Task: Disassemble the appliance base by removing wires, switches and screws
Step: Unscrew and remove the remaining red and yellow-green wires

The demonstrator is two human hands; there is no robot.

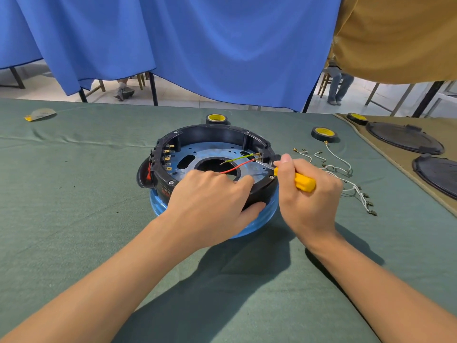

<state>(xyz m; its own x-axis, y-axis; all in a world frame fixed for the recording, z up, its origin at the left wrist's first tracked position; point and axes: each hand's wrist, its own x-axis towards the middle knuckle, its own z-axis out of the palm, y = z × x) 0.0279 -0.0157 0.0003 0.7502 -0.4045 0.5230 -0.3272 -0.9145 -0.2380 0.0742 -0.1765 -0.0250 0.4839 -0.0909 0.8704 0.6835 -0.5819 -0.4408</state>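
A round black appliance base point(212, 134) lies upside down on a blue ring, its blue inner plate exposed. A red wire point(237, 167) and a green-yellow wire point(237, 158) run from connectors on its right inner wall toward the centre hole. My left hand point(212, 201) grips the near rim of the base, thumb under the edge. My right hand point(309, 194) is closed on a yellow-handled screwdriver point(305, 183), whose metal shaft points left into the base's right rim near the connectors. A red switch point(148, 173) sits in the left outer wall.
Loose white wires point(346, 174) with terminals lie right of the base. Black tape rolls stand behind the base point(217, 118), at back right point(324, 133) and on the tan cloth point(357, 118). Two dark round covers point(405, 137) lie far right. Blue curtain hangs behind the table.
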